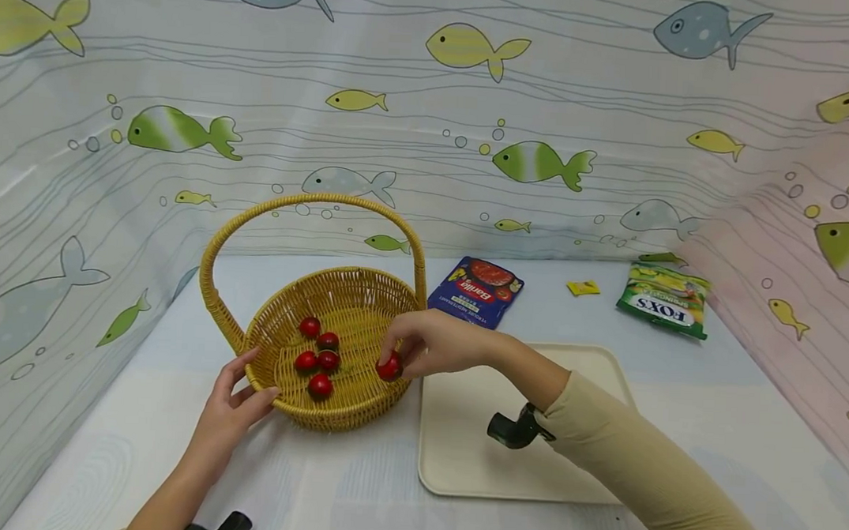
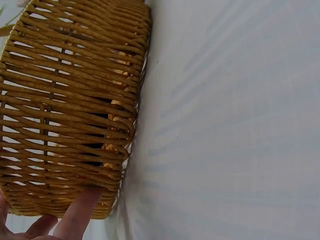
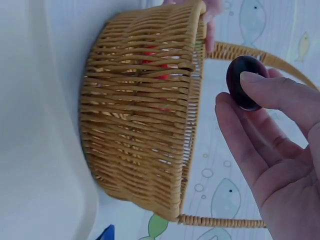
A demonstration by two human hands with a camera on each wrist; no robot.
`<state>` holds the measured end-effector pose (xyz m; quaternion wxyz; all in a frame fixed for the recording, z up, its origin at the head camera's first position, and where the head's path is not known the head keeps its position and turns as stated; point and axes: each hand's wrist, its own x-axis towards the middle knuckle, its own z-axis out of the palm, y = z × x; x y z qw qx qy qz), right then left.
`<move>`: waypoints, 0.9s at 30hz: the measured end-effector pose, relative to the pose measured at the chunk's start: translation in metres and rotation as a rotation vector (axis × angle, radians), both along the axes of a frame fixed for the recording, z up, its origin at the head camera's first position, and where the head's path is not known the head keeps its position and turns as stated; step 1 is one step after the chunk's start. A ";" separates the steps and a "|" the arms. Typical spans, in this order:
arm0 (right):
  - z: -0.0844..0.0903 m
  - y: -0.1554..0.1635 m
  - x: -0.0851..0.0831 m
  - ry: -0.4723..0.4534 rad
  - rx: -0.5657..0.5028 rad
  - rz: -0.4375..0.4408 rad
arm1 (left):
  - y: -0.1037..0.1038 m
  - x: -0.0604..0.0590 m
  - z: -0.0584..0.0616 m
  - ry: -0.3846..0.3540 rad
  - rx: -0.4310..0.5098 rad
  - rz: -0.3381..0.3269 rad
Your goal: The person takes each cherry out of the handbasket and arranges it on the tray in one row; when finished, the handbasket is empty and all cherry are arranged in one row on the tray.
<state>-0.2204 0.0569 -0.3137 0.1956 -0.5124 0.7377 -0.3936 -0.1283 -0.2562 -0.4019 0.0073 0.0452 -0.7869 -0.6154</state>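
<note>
Right hand (image 1: 431, 346) pinched a red cherry tomato (image 1: 389, 367) between thumb and fingertips, holding it at the right rim of the wicker basket (image 1: 361, 408), just over the inner edge. In the right wrist view the same tomato (image 3: 245, 82) looked dark, gripped by the fingertips (image 3: 270, 90) beside the basket wall (image 3: 140, 125). Five more red tomatoes (image 1: 319, 354) lay clustered on the basket floor, left of centre, some touching each other. Left hand (image 1: 231, 411) rested against the basket's front-left outer wall, fingers straight and spread, thumb touching the weave, gripping nothing. Left wrist view showed a fingertip (image 2: 77, 215) pressed on the lower weave (image 2: 70, 100), basket sitting on the white tablecloth (image 2: 235, 125). Basket handle (image 1: 313, 205) stood upright, arching over the bowl. Cream tray (image 1: 459, 448) lay just right of the basket, nearly touching it, under the right forearm. Blue Barilla sauce pouch (image 1: 476, 292) lay behind the tray, near the basket's back right. Green Fox's candy bag (image 1: 665, 300) sat at far right, small yellow wrapper (image 1: 583, 288) between the two packets. Fish-print curtain (image 1: 431, 115) backed the table.
</note>
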 end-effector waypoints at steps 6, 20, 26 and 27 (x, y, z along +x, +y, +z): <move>-0.009 0.022 0.009 -0.039 -0.053 -0.044 | -0.006 -0.003 -0.008 -0.010 0.005 -0.007; -0.041 0.067 0.018 -0.118 -0.094 -0.210 | -0.013 -0.007 -0.020 -0.015 -0.003 0.007; -0.053 0.079 0.018 -0.091 -0.102 -0.283 | -0.014 -0.008 -0.024 -0.006 -0.007 0.008; -0.056 0.080 0.017 -0.094 -0.100 -0.300 | -0.013 -0.008 -0.024 -0.002 -0.005 0.007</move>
